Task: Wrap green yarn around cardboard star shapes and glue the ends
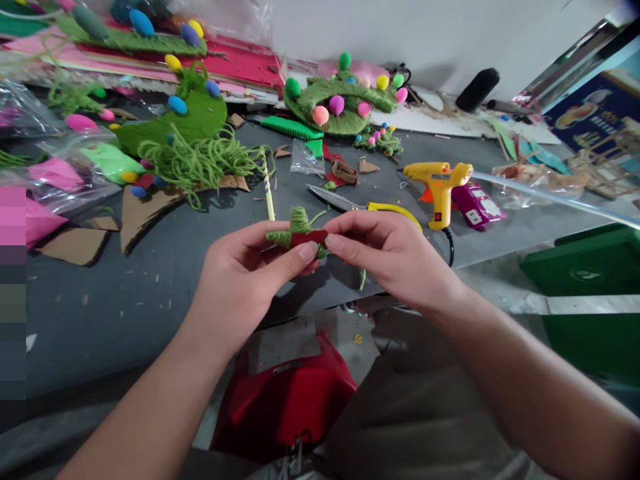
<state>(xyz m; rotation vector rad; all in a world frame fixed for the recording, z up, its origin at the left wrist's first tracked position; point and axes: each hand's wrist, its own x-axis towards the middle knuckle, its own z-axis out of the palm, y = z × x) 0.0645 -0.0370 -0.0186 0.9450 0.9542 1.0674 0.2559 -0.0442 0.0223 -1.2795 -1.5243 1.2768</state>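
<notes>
A small craft piece (pixel 299 219) wrapped in green yarn, with a red strip (pixel 307 237) across it, is held between both hands near the table's front edge. My left hand (pixel 250 267) pinches it from the left, its thumb lying on the red strip. From the right, my right hand (pixel 383 250) pinches the end of the strip between thumb and index finger. Just behind the right hand lie scissors (pixel 340 200) with yellow handles. A yellow glue gun (pixel 437 183) with a lit orange light stands beyond them. Fingers hide part of the piece.
Green yarn (pixel 200 157), torn cardboard (pixel 143 217) and plastic bags cover the left side. Green pieces with coloured balls (pixel 340 107) lie at the back. A purple packet (pixel 477 207) is beside the glue gun. Below the table's front edge is a red stool (pixel 290 400).
</notes>
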